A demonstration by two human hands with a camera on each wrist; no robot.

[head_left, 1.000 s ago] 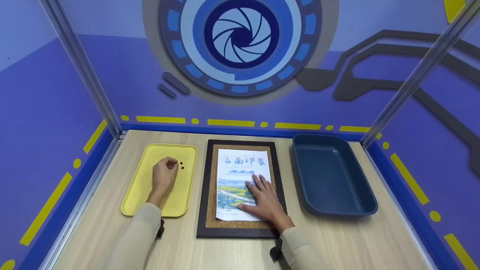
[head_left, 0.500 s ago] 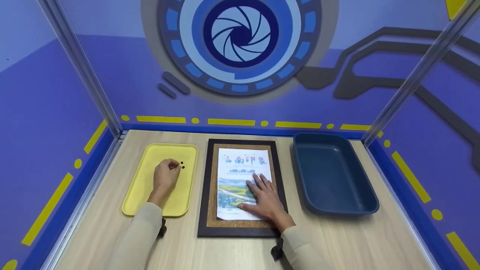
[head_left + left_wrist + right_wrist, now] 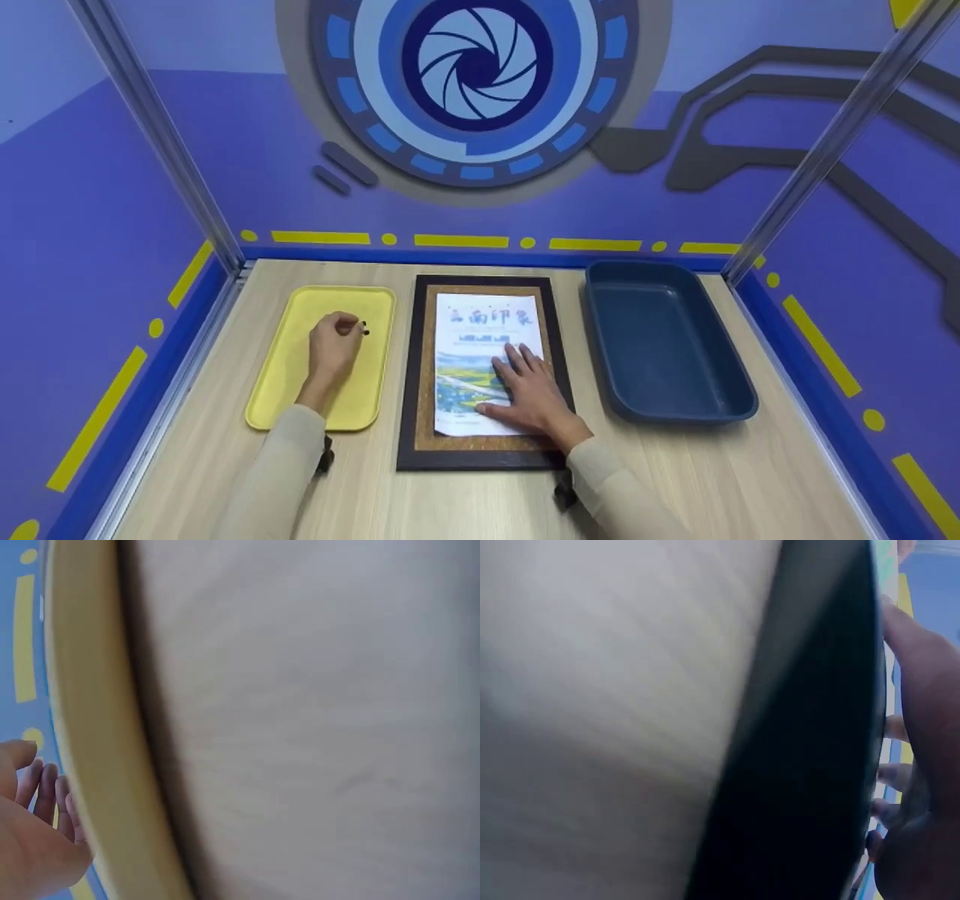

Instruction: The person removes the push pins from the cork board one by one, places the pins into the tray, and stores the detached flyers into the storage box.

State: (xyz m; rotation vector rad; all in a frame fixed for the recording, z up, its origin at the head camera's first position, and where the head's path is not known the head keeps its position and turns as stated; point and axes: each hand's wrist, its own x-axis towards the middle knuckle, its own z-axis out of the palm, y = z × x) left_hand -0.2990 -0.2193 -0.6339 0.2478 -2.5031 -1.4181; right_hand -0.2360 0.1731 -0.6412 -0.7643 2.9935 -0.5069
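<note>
The left hand [image 3: 334,351] rests in the yellow tray [image 3: 281,379], its fingers curled with the tips pinched around a small black pin [image 3: 364,328] near the tray's far end; how firm that pinch is cannot be told at this size. The right hand [image 3: 529,394] lies flat on the printed sheet [image 3: 472,341], fingers straight and spread, pressing the paper onto the cork board [image 3: 424,375] inside its dark frame.

The pin is tiny, so a loose pinch could let it slip and roll across the tray, or over the low rim onto the surface [image 3: 450,502]. The sheet is held only at its near right part (the far end lies free under no hand), so it could skew on the cork if the palm shifts or lifts. A sharp pin point could also prick a fingertip if it is gripped the wrong way round, though the point itself is not visible.

Counted: two hands, one yellow tray, one framed cork board, one printed sheet, one dark blue bin [image 3: 664,345] standing to the right of the board with nothing seen inside. Of black pins, only one small dark cluster shows at the fingertips; whether it is one pin or two cannot be told. Both wrist views are blurred and show only a tray rim and the frame edge.
</note>
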